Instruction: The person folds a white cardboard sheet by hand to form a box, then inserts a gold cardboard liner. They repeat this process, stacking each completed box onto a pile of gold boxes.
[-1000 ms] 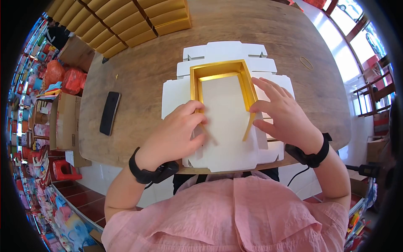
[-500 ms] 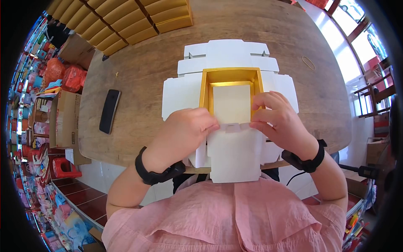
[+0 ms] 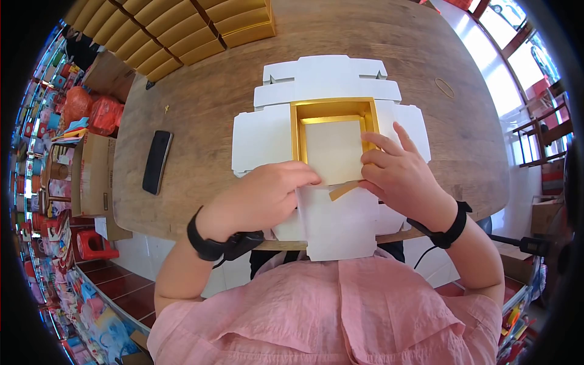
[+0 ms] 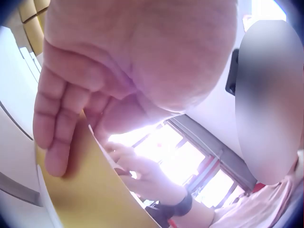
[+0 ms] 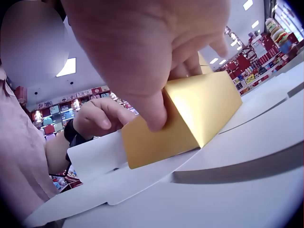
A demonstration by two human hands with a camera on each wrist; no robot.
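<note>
A partly folded gold-and-white cardboard box lies before me, gold walls standing on the far, left and right sides. Its white near panel extends flat over the table's edge. My left hand pinches the near left corner; in the left wrist view its fingers lie along the gold wall. At the near right corner my right hand pinches the box, thumb on the gold end flap and other fingers over the wall. A narrow tan flap angles inward from that corner.
Under the box lie flat white cardboard blanks. Stacked gold boxes fill the table's far left. A phone lies at left, a rubber band at right. Beside the wooden table stands a brown carton.
The box has shifted right and straightened, its near panel sliding toward me. Both hands have closed in on its near corners, and the right flap has swung inward.
</note>
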